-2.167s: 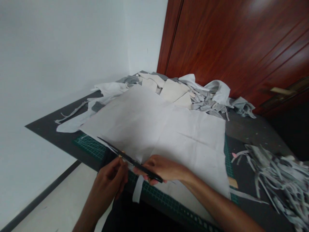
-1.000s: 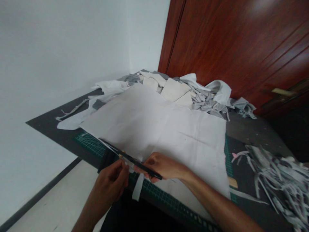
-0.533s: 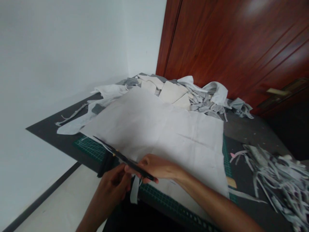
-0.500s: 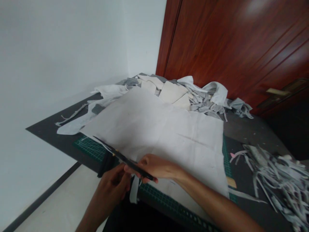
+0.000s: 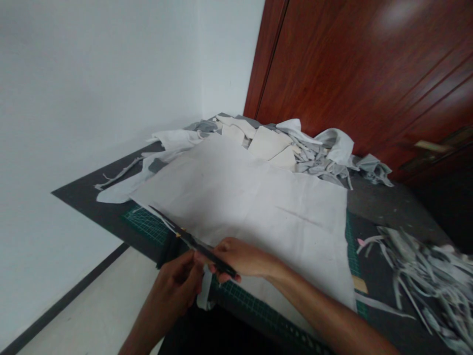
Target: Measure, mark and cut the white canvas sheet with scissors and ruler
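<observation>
- The right hand is closing its grip around the handles of the black scissors, fingers curled tight; the blades are lying nearly together and pointing left along the near edge of the white fabric sheet.
- The left hand is pinching the cut strip with its grip pressed together. The strip is hanging off the near edge of the desk, just below the scissors' handles.
- Over the last two seconds the left hand has been moving up until it is almost touching the right hand's fingers, and the scissors have been creeping slightly left along the sheet's edge. To my eye, the cut is advancing slowly and the strip is not yet free.
- The sheet is lying flat over a green cutting mat on the dark desk.
- A heap of grey and cream offcuts is sitting at the far end, and a pile of thin cut strips is spreading at the right.
- A white wall is running along the left, a reddish wooden door is standing behind, and pale floor is showing below.
</observation>
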